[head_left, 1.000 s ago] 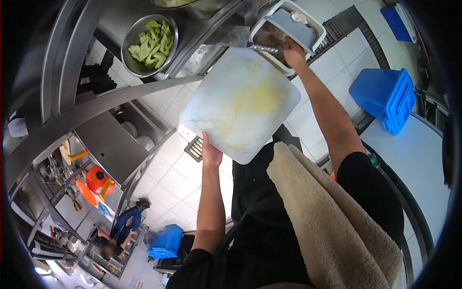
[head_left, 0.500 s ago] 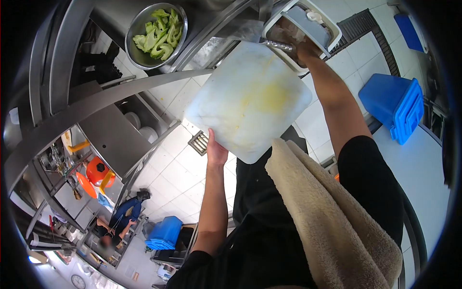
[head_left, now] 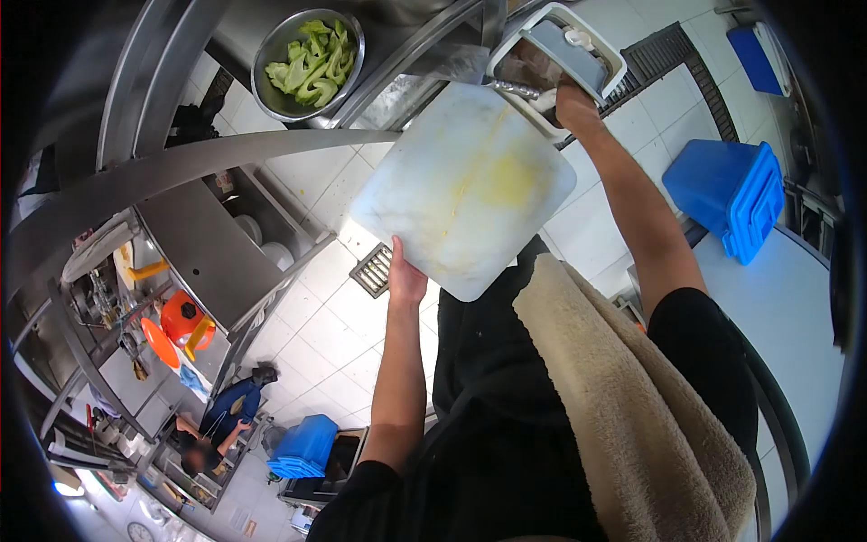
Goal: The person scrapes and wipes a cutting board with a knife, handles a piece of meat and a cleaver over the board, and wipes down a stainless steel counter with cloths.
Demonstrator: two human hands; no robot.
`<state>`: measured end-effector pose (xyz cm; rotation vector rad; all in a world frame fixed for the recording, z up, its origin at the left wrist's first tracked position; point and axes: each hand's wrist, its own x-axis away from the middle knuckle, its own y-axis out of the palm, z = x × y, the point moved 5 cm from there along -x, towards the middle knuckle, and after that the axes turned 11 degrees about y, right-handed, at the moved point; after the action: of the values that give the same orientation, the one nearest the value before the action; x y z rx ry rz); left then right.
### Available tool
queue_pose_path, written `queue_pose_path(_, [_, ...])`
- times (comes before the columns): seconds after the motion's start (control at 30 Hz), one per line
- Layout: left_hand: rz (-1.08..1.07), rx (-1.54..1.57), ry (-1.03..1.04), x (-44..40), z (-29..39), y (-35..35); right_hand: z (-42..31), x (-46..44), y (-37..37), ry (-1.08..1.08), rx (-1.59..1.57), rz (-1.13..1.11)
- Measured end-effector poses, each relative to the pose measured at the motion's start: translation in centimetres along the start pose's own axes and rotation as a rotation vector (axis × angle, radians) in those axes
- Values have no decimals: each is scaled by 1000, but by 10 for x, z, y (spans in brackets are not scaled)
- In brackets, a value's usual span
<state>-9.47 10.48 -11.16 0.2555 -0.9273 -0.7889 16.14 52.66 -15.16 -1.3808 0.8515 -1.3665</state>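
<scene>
My left hand grips the lower left edge of a white cutting board, its thumb on the face and its other fingers hidden behind. The board is tilted and has yellow stains. At its top edge lies a cleaver, with a broad blade and a ridged metal handle pointing towards my right hand. That hand is at the rim of a white bin, its fingers mostly hidden, so whether it touches the handle cannot be made out. Inside the bin are a grey container and something brownish.
A steel bowl of cut green vegetable pieces stands on the steel counter at upper left. A blue lidded bin is at right. A beige towel hangs over my front. Another person is farther off at lower left.
The view has shifted slightly. My right hand sits a little farther from the end of the cleaver's handle. The left hand keeps its grip on the cutting board.
</scene>
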Motion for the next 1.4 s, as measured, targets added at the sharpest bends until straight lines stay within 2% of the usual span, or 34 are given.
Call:
queue_pose_path(0.1, [-7,-2,4,1,0,1,4,11,-11,-31,-119,182])
queue_pose_path(0.17, [-3,2,-5,1,0,3,7,17,-10,-45,-238,128])
queue_pose_path(0.27, [-6,5,2,0,-1,1,8,48,-41,148,-372,-58])
queue_pose_path(0.47, [-9,16,8,-1,-2,-1,-1,102,-51,275,-635,-42])
queue_pose_path(0.57, [-29,34,4,-3,-4,-3,-30,113,-34,112,-661,35])
queue_pose_path(0.7, [-25,38,8,-1,-3,-1,-64,101,-20,9,-571,25])
queue_pose_path(0.73, [-16,27,9,-1,-2,0,-70,98,-17,9,-606,-35])
queue_pose_path(0.83, [2,11,8,3,0,4,-87,108,-19,4,-532,160])
queue_pose_path(0.93, [4,21,18,2,0,6,-82,103,-13,54,-684,67])
queue_pose_path(1.03, [-4,28,39,0,-2,3,-81,98,-9,35,-708,155])
queue_pose_path(1.23, [-16,33,36,0,-3,4,-89,97,2,-103,-600,63])
queue_pose_path(1.4, [-20,11,35,2,-1,4,-113,138,-1,-225,-679,60])
